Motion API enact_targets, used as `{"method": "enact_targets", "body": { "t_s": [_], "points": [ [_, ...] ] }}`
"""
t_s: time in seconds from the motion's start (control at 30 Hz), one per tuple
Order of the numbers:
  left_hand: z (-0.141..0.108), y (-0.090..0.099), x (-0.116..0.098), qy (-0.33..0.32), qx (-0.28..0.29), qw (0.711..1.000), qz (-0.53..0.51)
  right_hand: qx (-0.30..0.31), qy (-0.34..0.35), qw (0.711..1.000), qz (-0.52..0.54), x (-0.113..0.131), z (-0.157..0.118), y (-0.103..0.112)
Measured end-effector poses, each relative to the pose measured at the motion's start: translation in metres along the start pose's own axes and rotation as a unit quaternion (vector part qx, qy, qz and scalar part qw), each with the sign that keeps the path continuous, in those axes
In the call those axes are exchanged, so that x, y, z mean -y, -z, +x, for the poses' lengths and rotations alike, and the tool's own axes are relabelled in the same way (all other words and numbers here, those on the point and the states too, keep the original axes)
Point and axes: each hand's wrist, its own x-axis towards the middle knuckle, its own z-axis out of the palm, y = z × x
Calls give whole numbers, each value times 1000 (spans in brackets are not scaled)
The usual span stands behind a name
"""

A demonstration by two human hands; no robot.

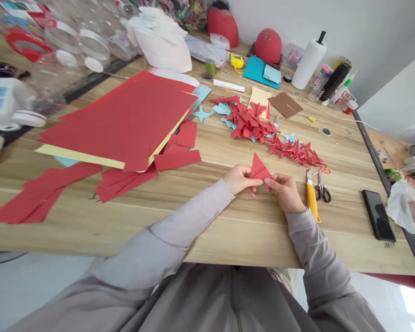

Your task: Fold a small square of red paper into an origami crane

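Note:
Both of my hands hold a small red paper triangle (260, 168) above the middle of the wooden table (207, 235). My left hand (240, 180) pinches its left corner, and my right hand (285, 192) grips its lower right side. Just beyond them lies a heap of folded red paper pieces (249, 122) mixed with light blue ones, and a row of folded red pieces (293, 153) runs to the right. To my right are a yellow utility knife (311, 198) and black-handled scissors (322, 192). Neither hand touches them.
A stack of red and cream paper sheets (117, 120) and cut red strips (41, 196) cover the table's left side. A black phone (378, 214) lies near the right edge. A paper towel roll (308, 62), red domes and clear plastic containers (90, 41) stand at the back.

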Motion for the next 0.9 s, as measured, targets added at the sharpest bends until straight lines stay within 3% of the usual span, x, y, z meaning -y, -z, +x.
{"method": "enact_targets", "body": {
  "t_s": [0.13, 0.5, 0.9],
  "points": [
    [0, 1, 2, 9, 7, 1000, -17, -7, -25, 999, 23, 5, -1, 0],
    [0, 0, 5, 8, 29, 999, -29, 44, -19, 999, -9, -1, -2, -2],
    [-3, 2, -3, 52, 32, 997, -50, -10, -16, 1000, -5, 5, -3, -3]
  ]
}}
